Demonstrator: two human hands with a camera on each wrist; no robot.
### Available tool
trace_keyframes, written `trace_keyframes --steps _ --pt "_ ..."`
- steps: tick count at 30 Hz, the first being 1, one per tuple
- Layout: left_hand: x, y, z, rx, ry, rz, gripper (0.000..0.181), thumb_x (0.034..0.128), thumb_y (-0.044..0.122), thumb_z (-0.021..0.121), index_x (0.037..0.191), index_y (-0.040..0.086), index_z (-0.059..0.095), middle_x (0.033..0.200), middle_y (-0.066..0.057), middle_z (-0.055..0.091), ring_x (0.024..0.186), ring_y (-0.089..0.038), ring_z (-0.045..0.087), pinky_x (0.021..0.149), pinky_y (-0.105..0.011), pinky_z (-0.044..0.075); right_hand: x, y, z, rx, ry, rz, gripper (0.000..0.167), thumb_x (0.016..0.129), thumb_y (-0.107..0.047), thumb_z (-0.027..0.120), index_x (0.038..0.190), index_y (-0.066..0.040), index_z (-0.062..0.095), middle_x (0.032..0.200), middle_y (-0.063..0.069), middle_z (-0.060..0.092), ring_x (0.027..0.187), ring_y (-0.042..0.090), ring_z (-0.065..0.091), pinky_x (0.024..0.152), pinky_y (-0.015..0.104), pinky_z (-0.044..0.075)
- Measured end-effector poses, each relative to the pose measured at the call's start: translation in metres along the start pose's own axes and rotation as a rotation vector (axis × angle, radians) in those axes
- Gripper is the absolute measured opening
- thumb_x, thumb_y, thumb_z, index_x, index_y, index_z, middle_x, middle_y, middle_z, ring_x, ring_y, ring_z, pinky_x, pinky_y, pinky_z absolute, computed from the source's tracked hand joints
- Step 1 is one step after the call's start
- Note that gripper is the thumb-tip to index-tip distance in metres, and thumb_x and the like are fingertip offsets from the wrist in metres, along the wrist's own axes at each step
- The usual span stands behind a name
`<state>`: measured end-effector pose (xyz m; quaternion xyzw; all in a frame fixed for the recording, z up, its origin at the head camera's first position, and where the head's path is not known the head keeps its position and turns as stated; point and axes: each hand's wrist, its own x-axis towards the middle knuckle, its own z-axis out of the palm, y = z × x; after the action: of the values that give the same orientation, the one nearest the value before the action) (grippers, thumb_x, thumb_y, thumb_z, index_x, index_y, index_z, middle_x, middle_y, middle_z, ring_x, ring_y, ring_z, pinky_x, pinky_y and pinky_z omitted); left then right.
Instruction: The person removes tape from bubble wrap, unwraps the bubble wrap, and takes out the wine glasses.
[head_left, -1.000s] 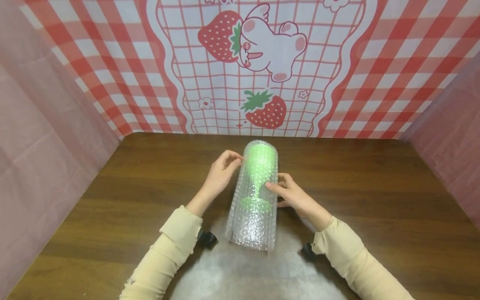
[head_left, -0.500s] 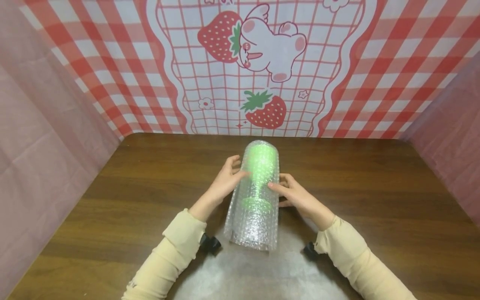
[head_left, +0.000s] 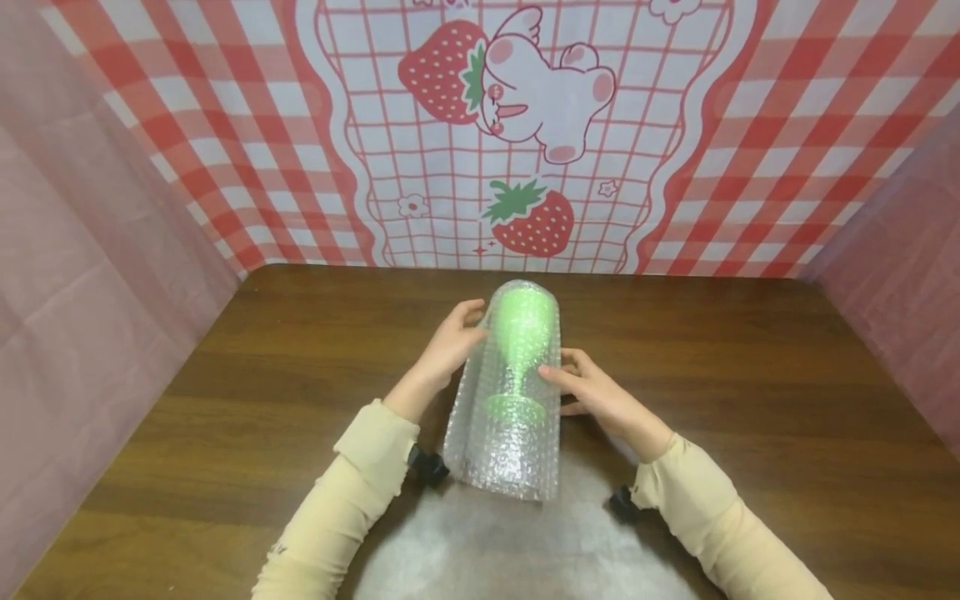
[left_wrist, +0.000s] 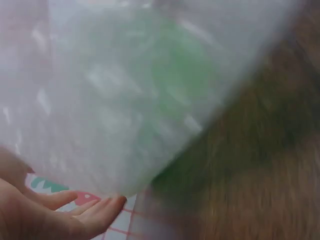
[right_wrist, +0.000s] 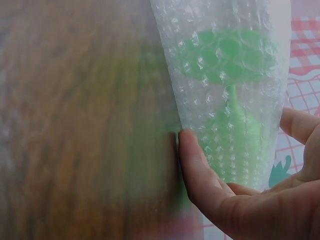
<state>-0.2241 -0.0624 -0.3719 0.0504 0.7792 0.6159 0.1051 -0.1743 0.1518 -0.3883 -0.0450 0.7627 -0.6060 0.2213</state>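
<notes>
Standing here I count one goblet [head_left: 523, 321] and one roll of bubble wrap [head_left: 506, 473]. There are two grips, one left grip [head_left: 447, 348] and one right grip [head_left: 594, 393]. Sleeves [head_left: 337, 500] come to two, and the small black gadgets [head_left: 622, 502] also to two. I make it one bench [head_left: 187, 408], two pink side curtains [head_left: 97, 250], and one checked cloth [head_left: 262, 167] behind, whose print carries two strawberries [head_left: 536, 223] and a single cartoon animal [head_left: 573, 96].
</notes>
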Motion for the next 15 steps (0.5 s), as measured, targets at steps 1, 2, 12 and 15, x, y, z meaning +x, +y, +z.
trace_keyframes --steps 1,2,12,15 --pt "0.001 0.000 0.001 -0.006 -0.015 -0.008 0.062 0.0819 0.002 0.051 0.140 0.011 0.031 0.141 -0.014 0.035 0.125 -0.032 0.038 0.100 -0.048 0.036 0.000 0.000 0.000 -0.003 0.002 -0.002 0.070 0.092 -0.037 0.050 0.139 0.000 0.013 0.134 0.024 0.031 0.120 0.039 0.040 0.089 0.045 0.047" --pt "0.001 0.000 0.002 -0.009 -0.025 -0.015 0.064 0.0809 0.000 0.050 0.140 0.013 0.030 0.142 -0.014 0.034 0.124 -0.032 0.038 0.099 -0.046 0.037 0.000 -0.001 0.000 -0.007 0.003 -0.004 0.070 0.092 -0.037 0.050 0.139 0.000 0.013 0.134 0.025 0.032 0.120 0.039 0.040 0.090 0.045 0.046" --pt "-0.002 0.004 0.011 -0.077 0.104 0.029 0.080 0.0678 -0.020 0.033 0.141 0.012 0.030 0.140 -0.016 0.036 0.067 -0.012 0.046 0.040 -0.015 0.032 -0.001 -0.004 -0.002 -0.031 0.021 -0.019 0.075 0.092 -0.033 0.050 0.142 -0.001 0.004 0.135 0.029 0.030 0.125 0.041 0.034 0.096 0.047 0.041" --pt "-0.005 0.007 0.012 -0.105 0.129 0.021 0.070 0.0728 -0.016 0.037 0.138 0.009 0.034 0.137 -0.016 0.040 0.086 -0.019 0.054 0.058 -0.019 0.044 0.000 -0.008 -0.003 -0.042 0.043 -0.042 0.077 0.092 -0.031 0.049 0.142 -0.001 0.000 0.140 0.030 0.023 0.127 0.041 0.030 0.098 0.050 0.037"
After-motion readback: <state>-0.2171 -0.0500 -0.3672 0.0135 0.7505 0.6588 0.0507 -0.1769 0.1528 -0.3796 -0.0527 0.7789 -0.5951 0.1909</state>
